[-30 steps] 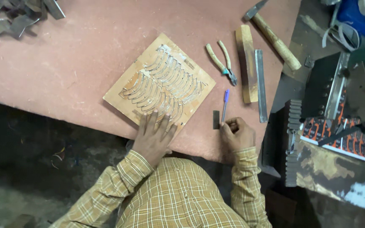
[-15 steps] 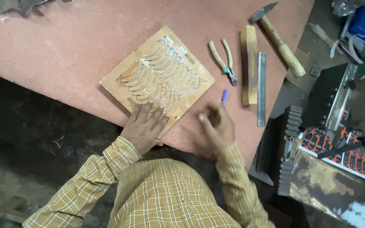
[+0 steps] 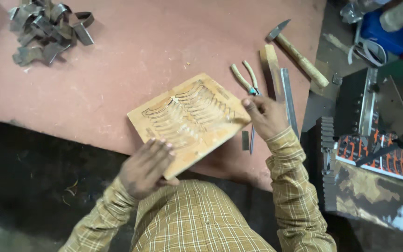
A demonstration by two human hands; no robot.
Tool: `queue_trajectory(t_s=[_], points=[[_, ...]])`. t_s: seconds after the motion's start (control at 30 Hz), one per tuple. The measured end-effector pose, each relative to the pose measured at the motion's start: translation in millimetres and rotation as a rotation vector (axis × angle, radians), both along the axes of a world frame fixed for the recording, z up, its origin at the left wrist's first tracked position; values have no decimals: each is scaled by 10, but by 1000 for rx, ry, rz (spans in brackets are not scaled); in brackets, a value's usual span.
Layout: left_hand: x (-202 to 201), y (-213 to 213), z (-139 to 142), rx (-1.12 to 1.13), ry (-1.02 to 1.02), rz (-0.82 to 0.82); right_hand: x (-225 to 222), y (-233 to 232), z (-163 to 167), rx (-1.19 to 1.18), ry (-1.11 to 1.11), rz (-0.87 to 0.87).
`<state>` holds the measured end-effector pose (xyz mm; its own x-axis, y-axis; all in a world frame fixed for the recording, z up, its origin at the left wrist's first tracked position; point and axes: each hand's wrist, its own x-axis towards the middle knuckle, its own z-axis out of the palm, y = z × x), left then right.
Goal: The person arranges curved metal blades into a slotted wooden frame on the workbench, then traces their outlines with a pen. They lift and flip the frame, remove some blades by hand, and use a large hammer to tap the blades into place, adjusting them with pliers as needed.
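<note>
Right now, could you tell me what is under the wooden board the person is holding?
The wooden board is held by the left hand and right hand above the reddish table. What lies directly beneath it is covered.

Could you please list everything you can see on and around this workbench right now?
wooden board: one, tan, cut with curved slots, lifted at bench's near edge
pliers: one, pale handles, right of board
hammer: one, wooden handle, bench's right edge
wooden strip: one, tan, beside pliers
metal ruler: one, grey, beside strip
metal scraps: a pile, grey, far left
bench: one, reddish
left hand: holds board's near corner
right hand: holds board's right edge
</note>
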<state>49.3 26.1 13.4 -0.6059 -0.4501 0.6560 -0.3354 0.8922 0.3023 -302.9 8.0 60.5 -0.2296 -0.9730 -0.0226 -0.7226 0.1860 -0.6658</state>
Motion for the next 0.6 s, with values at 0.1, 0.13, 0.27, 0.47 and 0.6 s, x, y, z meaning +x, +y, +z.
queue_trajectory(t_s=[0.1, 0.13, 0.27, 0.47, 0.6], points=[[184, -289, 304, 173, 150, 102, 103, -55, 155, -67, -303, -44], [217, -402, 381, 232, 186, 182, 155, -99, 188, -113, -478, -63], [233, -937, 453, 546, 243, 434, 344, -197, 254, -121, -204, -117], [52, -1589, 303, 761, 236, 317, 408, -199, 43, 18, -309, -231], [-29, -1740, 301, 520, -163, 592, 217, 61, -216, -251, -214, -152]])
